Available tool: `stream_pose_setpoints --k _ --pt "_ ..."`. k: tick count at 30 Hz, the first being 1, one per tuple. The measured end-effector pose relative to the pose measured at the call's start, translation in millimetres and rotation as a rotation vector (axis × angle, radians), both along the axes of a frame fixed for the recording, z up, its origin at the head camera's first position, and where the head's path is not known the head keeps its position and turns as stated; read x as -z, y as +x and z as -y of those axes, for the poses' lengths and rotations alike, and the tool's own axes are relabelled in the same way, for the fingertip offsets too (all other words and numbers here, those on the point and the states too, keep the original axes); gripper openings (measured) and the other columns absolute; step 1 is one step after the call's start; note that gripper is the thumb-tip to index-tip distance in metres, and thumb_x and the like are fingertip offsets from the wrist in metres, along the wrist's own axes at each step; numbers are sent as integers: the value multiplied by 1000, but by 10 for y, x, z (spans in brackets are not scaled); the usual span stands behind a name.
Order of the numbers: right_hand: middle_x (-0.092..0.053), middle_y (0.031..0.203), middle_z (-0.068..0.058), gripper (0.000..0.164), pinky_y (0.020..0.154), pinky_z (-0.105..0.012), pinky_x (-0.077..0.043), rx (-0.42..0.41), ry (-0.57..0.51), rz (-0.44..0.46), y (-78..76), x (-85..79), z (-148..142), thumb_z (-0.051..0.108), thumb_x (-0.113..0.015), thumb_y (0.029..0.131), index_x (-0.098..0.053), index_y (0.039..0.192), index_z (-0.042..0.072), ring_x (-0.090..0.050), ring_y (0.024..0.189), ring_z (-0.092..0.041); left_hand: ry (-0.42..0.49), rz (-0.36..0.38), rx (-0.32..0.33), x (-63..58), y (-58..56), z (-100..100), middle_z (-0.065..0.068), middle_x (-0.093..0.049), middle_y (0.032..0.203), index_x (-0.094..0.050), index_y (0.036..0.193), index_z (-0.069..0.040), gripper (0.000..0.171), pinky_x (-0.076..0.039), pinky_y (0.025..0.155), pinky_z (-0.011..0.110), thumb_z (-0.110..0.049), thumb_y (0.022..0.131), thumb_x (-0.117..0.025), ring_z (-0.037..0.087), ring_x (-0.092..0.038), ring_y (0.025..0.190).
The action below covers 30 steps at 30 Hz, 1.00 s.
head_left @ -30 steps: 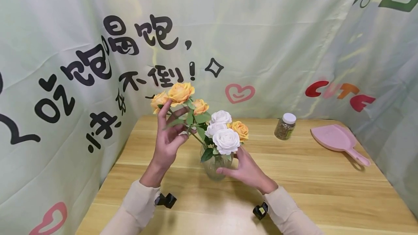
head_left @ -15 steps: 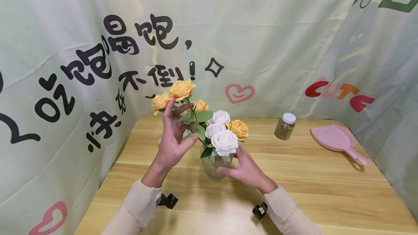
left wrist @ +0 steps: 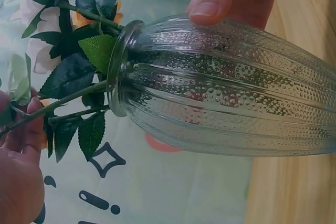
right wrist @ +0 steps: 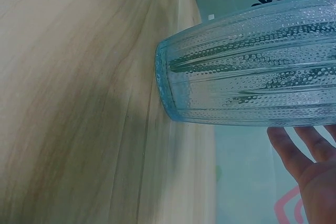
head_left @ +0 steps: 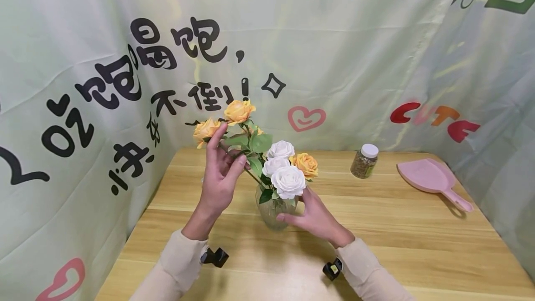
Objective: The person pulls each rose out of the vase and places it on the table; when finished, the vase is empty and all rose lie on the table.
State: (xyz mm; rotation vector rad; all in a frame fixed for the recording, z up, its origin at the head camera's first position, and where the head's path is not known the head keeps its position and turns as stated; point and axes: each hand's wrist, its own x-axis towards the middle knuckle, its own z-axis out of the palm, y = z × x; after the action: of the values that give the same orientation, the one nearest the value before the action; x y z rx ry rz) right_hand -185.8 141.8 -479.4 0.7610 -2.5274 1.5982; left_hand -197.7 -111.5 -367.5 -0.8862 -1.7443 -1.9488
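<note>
A person's two hands are at a ribbed glass vase (head_left: 271, 212), which stands upright near the middle of a wooden table (head_left: 397, 250). The right hand (head_left: 319, 217) grips the vase's right side, thumb in front and fingers around behind. The left hand (head_left: 219, 180) is raised among yellow roses (head_left: 239, 111), index finger extended beside a bloom, other fingers bent near a stem (left wrist: 68, 99); whether they close on it cannot be told. Three white roses (head_left: 288, 182) and another yellow bloom rise above the vase's rim (left wrist: 115, 77). A strip of wood lies in front of the vase, between the sleeved forearms (head_left: 173, 264), and a broader one to its right. There, a white-lidded jar (head_left: 362, 164) stands near the back edge, and a pink dustpan (head_left: 430, 176) lies close to the right edge. Printed cloth (head_left: 355, 59) hangs along the left, back and right edges.
</note>
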Motion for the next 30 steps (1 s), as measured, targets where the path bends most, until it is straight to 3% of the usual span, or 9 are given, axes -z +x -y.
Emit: stream_pose_setpoints --k 6,12,17,21,26,30 --pt "-43 171 -16 111 119 -66 -49 1 2 0 6 -7 9 36 -94 86 -26 173 24 -55 147 -41 37 -8 64 -9 22 48 11 -51 160 -19 173 -19 83 -66 89 27 17 103 -46 18 -73 118" --pt "-39 173 -16 113 120 -68 -47 8 10 -2 8 -16 18 38 -94 85 -25 174 24 -52 149 -43 20 -60 81 -40 24 129 20 -44 168 -20 172 -18 93 -66 91 32 24 91 -38 19 -71 125" --pt "-44 169 -17 110 118 -67 -49 13 15 4 10 -13 22 39 -94 85 -29 172 22 -56 145 -42 -27 -94 46 -74 21 201 10 -49 160 -22 168 -3 73 -69 89 37 23 100 -34 19 -70 125" --pt "-46 168 -15 109 118 -67 -49 21 13 7 11 -7 16 39 -94 85 -31 171 22 -56 144 -40 -79 -72 51 -75 16 233 8 -52 147 -24 163 7 62 -69 90 38 21 104 -37 19 -70 125" --pt "-47 167 -15 106 118 -65 -50 20 10 2 8 0 19 38 -94 85 -33 170 21 -56 145 -40 -126 -16 46 -56 15 238 7 -55 140 -32 158 8 53 -69 92 39 18 106 -40 17 -71 119" --pt "-48 166 -15 107 118 -65 -50 23 13 2 8 1 11 39 -94 85 -32 171 21 -57 144 -39 -34 -42 -12 -122 -1 258 5 -61 137 -38 155 4 52 -69 92 37 18 106 -42 18 -74 110"
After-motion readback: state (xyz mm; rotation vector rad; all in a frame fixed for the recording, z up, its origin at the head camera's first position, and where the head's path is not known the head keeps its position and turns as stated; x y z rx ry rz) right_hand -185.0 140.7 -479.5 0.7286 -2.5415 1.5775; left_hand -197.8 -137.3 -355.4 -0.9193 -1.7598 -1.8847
